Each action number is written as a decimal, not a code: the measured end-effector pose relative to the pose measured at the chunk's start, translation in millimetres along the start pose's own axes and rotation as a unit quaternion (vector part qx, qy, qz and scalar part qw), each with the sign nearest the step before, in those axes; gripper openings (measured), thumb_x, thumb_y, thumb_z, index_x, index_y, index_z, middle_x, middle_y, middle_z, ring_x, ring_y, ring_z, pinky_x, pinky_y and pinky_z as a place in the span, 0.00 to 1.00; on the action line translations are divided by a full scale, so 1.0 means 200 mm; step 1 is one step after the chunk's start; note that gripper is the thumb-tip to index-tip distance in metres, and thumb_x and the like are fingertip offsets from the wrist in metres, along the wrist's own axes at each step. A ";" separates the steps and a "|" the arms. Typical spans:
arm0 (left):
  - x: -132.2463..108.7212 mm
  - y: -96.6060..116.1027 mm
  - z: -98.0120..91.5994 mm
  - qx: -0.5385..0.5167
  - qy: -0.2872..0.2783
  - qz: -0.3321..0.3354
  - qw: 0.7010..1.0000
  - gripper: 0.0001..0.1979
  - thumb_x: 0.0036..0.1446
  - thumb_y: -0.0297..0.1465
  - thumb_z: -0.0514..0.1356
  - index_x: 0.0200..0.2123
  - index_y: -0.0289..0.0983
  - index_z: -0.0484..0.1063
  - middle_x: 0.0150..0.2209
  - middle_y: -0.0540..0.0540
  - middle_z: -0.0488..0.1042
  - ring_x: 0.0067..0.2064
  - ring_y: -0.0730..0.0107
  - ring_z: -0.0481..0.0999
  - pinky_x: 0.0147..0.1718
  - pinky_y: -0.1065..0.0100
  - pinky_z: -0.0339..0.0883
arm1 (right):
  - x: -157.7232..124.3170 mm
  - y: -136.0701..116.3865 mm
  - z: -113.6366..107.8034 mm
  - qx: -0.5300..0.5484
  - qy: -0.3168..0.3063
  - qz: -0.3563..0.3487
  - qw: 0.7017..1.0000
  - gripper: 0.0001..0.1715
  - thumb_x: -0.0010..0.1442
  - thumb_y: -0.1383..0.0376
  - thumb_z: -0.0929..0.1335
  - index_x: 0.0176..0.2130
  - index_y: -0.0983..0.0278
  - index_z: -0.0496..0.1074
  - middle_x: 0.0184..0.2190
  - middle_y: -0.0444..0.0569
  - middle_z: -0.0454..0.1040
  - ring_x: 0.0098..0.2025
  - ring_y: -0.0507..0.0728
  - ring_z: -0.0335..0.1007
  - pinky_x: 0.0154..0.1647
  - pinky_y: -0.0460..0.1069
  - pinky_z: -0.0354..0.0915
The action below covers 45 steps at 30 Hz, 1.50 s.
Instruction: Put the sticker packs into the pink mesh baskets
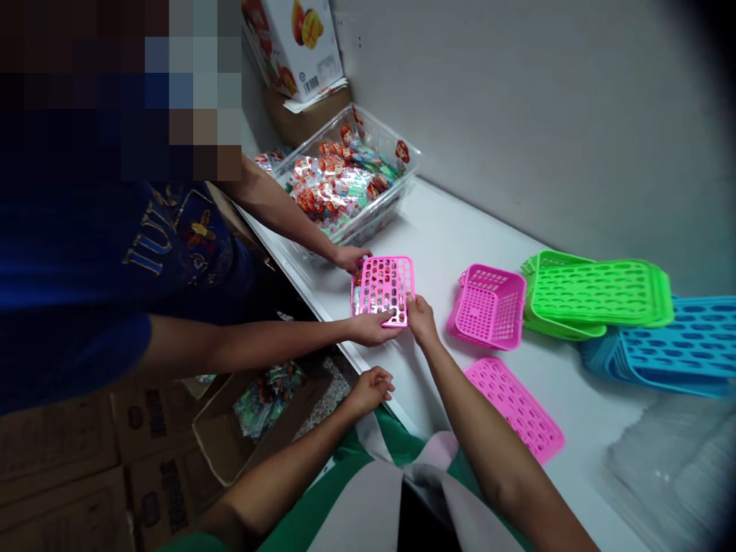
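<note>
A pink perforated basket with its lid on [383, 289] sits near the edge of the white table [448, 230], packed with small sweets. My right hand [422, 318] grips its near right corner with closed fingers. My left hand [371, 389] is curled shut at the table's edge and holds nothing I can see. A co-worker in a dark blue shirt holds the same basket with one hand at its far side [352, 258] and the other at its near left corner [371, 328].
An open pink basket [488, 307] and a loose pink lid [514, 409] lie to the right. Green lids [598, 295] and blue lids [684, 345] are stacked further right. A clear tub of wrapped sweets [345, 184] stands behind. Cardboard boxes [241, 429] sit on the floor.
</note>
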<state>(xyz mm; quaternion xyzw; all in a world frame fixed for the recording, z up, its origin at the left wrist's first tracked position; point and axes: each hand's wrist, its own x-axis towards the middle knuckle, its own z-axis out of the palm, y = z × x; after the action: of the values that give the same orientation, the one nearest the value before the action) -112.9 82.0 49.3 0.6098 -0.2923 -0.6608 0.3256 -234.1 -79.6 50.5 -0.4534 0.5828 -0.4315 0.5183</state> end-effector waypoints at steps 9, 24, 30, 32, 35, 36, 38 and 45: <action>-0.01 -0.01 0.00 -0.001 0.007 0.005 1.000 0.06 0.49 0.33 0.63 0.28 0.38 0.69 0.26 0.48 0.75 0.22 0.74 0.71 0.26 0.70 0.62 | -0.04 -0.05 -0.03 -0.305 0.011 -0.032 0.952 0.27 0.67 0.52 0.54 0.50 0.67 0.69 0.45 0.59 0.73 0.46 0.63 0.69 0.44 0.53 0.62; 0.01 -0.02 0.05 0.048 -0.023 -0.017 0.998 0.11 0.49 0.36 0.63 0.31 0.35 0.68 0.27 0.48 0.74 0.22 0.76 0.70 0.27 0.70 0.63 | -0.44 0.39 -0.41 -0.240 -0.026 0.024 0.970 0.17 0.60 0.57 0.59 0.39 0.63 0.72 0.30 0.47 0.75 0.34 0.58 0.70 0.35 0.50 0.60; 0.01 -0.02 0.07 0.056 -0.034 -0.015 0.998 0.12 0.49 0.37 0.63 0.31 0.35 0.68 0.27 0.49 0.74 0.23 0.76 0.70 0.27 0.71 0.62 | -0.49 0.46 -0.40 -0.222 -0.029 0.047 0.973 0.16 0.60 0.57 0.60 0.38 0.61 0.72 0.29 0.46 0.75 0.34 0.58 0.71 0.35 0.50 0.60; 0.01 -0.02 0.08 0.056 -0.035 -0.017 0.998 0.12 0.49 0.37 0.63 0.31 0.35 0.68 0.27 0.49 0.74 0.23 0.76 0.70 0.27 0.71 0.62 | -0.50 0.47 -0.39 -0.219 -0.033 0.046 0.974 0.15 0.60 0.57 0.60 0.37 0.61 0.72 0.29 0.45 0.75 0.33 0.58 0.71 0.35 0.50 0.60; 0.02 -0.02 0.08 0.061 -0.037 -0.013 0.997 0.11 0.49 0.36 0.63 0.31 0.35 0.68 0.28 0.48 0.74 0.23 0.76 0.70 0.27 0.71 0.62 | -0.51 0.47 -0.39 -0.216 -0.040 0.043 0.975 0.16 0.60 0.57 0.60 0.38 0.61 0.72 0.29 0.45 0.75 0.33 0.58 0.71 0.34 0.49 0.60; 0.02 -0.02 0.08 0.063 -0.038 -0.012 0.997 0.11 0.50 0.36 0.63 0.31 0.35 0.68 0.28 0.48 0.74 0.23 0.76 0.70 0.27 0.71 0.62 | -0.51 0.47 -0.39 -0.216 -0.042 0.044 0.974 0.16 0.60 0.57 0.60 0.38 0.61 0.72 0.29 0.45 0.75 0.33 0.58 0.71 0.34 0.49 0.60; 0.02 -0.03 0.08 0.067 -0.039 -0.013 0.997 0.11 0.50 0.36 0.62 0.32 0.35 0.68 0.28 0.48 0.74 0.23 0.76 0.70 0.26 0.71 0.62 | -0.51 0.48 -0.40 -0.217 -0.044 0.045 0.974 0.16 0.60 0.57 0.60 0.38 0.61 0.72 0.29 0.45 0.75 0.33 0.58 0.70 0.35 0.50 0.60; 0.05 -0.06 0.08 0.089 -0.042 -0.010 0.995 0.07 0.53 0.33 0.60 0.32 0.34 0.67 0.28 0.48 0.74 0.23 0.76 0.70 0.26 0.71 0.62 | -0.54 0.51 -0.39 -0.226 -0.053 0.045 0.972 0.15 0.61 0.59 0.60 0.37 0.61 0.72 0.29 0.45 0.75 0.33 0.58 0.70 0.35 0.49 0.59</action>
<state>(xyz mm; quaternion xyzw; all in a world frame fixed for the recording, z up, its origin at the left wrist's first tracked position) -130.8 81.3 35.8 0.6109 -0.3575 -0.6605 0.2506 -314.5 50.1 -18.6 -0.5544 0.6568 -0.2403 0.4511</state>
